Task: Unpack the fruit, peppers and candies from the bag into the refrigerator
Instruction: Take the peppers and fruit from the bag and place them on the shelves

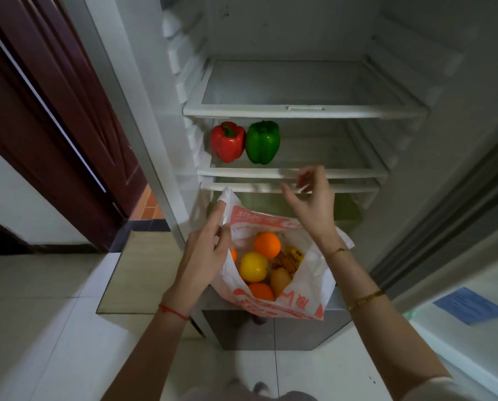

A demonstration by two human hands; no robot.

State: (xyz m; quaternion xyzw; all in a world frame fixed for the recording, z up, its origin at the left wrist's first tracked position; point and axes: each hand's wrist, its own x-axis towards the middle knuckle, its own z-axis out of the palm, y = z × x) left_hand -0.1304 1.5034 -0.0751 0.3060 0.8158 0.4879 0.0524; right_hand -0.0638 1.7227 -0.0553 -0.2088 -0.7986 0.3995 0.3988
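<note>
A red pepper (pixel 228 141) and a green pepper (pixel 262 141) stand side by side at the left of the refrigerator's middle shelf (pixel 294 171). Below, a white and red plastic bag (pixel 276 305) hangs open. Inside it lie two oranges (pixel 267 244), a yellow fruit (pixel 253 266), a pale brown fruit (pixel 280 280) and yellow candy wrappers (pixel 292 257). My left hand (pixel 204 253) pinches the bag's left handle and rim. My right hand (pixel 311 198) hovers above the bag in front of the shelf edge, fingers loosely curled, holding nothing.
The top glass shelf (pixel 299 110) holds nothing. A drawer front (pixel 271 186) sits under the middle shelf. The open fridge door (pixel 473 299) stands at the right. A dark red room door (pixel 53 111) is at the left. Tiled floor lies below.
</note>
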